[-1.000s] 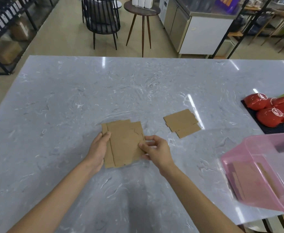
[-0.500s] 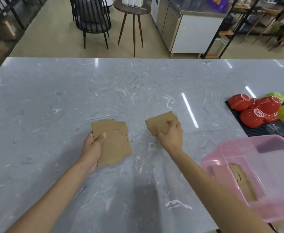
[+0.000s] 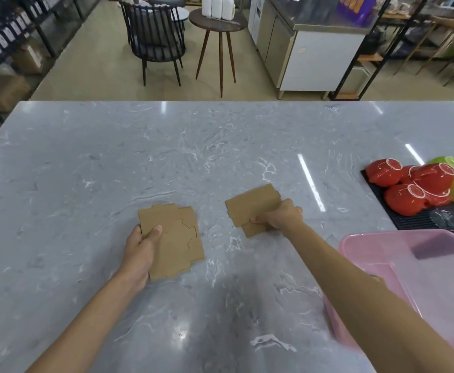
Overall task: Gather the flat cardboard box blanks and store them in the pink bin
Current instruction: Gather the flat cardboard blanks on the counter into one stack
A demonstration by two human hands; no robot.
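The gathering step is in hand: the left hand (image 3: pixel 140 247) grips the larger stack of cardboard blanks (image 3: pixel 172 240) by its left edge, thumb on top, in the middle of the counter (image 3: pixel 86 162) toward its near edge, while the right hand (image 3: pixel 279 218) is clenched over the smaller stack of blanks (image 3: pixel 250 207) just to the right. The pink bin (image 3: pixel 376 246) sits at the near right corner, partly behind the right forearm. The next move probably calls for lifting both stacks and carrying them right, over the bin's rim. Room is wide open left and ahead; the red and green bowls (image 3: pixel 419 188) crowd the right edge beyond the bin
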